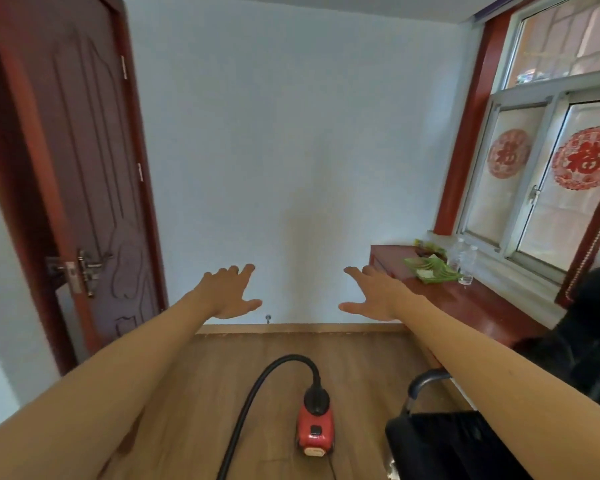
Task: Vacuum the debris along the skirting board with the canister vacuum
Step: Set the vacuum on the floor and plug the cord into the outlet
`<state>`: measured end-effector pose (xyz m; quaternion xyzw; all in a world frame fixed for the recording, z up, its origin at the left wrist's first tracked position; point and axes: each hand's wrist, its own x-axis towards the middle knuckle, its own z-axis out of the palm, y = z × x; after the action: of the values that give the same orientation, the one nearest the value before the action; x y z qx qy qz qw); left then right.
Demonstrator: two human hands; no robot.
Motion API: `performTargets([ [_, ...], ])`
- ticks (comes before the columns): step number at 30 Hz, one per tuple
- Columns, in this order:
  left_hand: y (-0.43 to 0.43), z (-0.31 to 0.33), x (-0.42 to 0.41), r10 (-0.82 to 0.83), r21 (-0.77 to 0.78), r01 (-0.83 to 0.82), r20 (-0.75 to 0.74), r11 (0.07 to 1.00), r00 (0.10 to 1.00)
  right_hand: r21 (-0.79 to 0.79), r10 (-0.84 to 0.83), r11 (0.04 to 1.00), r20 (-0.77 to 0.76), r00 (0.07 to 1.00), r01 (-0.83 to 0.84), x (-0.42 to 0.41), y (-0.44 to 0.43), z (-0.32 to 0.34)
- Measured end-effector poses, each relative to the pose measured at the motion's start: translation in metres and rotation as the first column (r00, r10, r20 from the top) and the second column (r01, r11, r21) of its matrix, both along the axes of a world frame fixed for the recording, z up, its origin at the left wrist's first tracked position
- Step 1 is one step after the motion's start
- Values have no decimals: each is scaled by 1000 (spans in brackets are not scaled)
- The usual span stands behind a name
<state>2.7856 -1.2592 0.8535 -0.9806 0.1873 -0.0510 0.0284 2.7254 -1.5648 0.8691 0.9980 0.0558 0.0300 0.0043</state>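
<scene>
Two hands were out in front, raised in the air, touching nothing. Left hand (227, 292) had its fingers spread wide, palm down, empty. Right hand (374, 294) was the same: spread wide, holding nothing.

Vacuum (315, 427), red with a black top, sat on the wood floor (361, 358) near centre, between the two forearms and well short of the far wall (291, 133). Black hose (257, 393) arched up from its far end, then ran back toward the near edge on the left. Neither hand was on the hose or the vacuum.

Skirting board (302, 328) ran left to right along the foot of the far wall. Small specks lay along the floor joint just below it, probably the debris (243, 335); too small to be sure.

Brown door (84, 168) stood open at left. Red desk (465, 299) sat at right under the window (551, 150), with clear bottles (466, 261) on it. Black chair (465, 445) was near right, beside the vacuum.
</scene>
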Motion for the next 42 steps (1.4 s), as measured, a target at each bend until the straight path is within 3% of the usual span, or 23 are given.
performTargets([
  [10, 130, -27, 1, 145, -7, -146, -39, 989, 989, -20, 177, 984, -60, 982, -178, 71, 133, -20],
  [21, 185, -50, 47, 302, 9, -303, -79, 953, 950, -22, 330, 943, -67, 942, -332, 176, 197, -42],
  [33, 151, -54, 186, 337, 59, -332, -98, 941, 937, 26, 350, 937, -104, 931, -349, 322, 165, -70],
  [42, 101, -72, 276, 262, 67, -254, -150, 965, 953, 71, 297, 954, -106, 949, -291, 374, 114, -95],
])
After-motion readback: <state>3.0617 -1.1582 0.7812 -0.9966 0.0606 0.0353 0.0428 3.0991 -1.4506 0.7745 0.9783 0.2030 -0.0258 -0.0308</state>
